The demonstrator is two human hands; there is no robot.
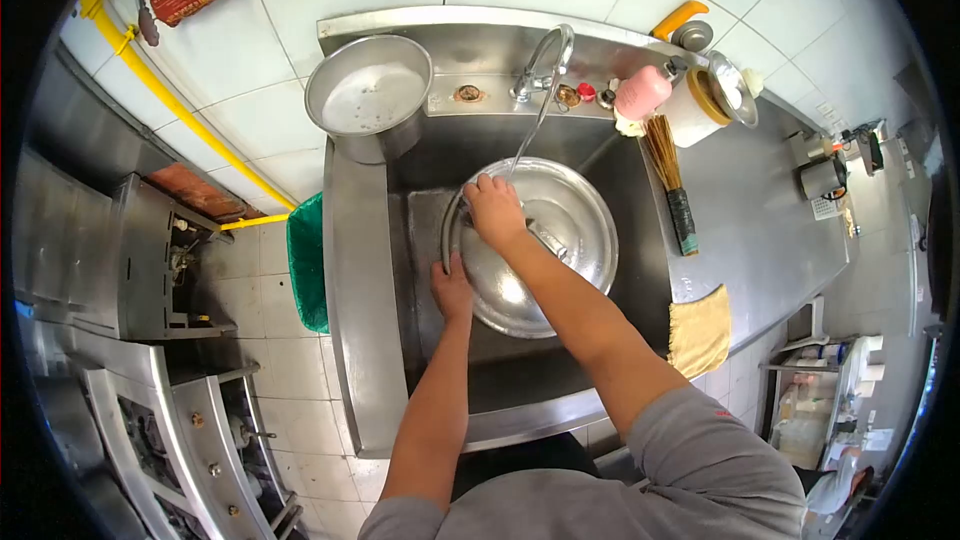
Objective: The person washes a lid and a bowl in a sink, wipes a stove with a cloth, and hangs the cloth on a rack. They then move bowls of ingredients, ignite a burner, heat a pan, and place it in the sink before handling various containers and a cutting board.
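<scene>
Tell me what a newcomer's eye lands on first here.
The big round metal lid in the middle of the sink, with a thin stream from the tap falling at its upper edge. Both hands are on it: the right hand on top near the stream, the left hand at its lower-left rim. Next, the empty metal pot on the sink's back-left corner.

the left hand [452, 290] fingertips are hidden behind the rim of the pot lid [560, 240]. the sink [520, 380] floor is largely covered by that lid. items on the far shelf [830, 420] are too blurred to be told.
</scene>
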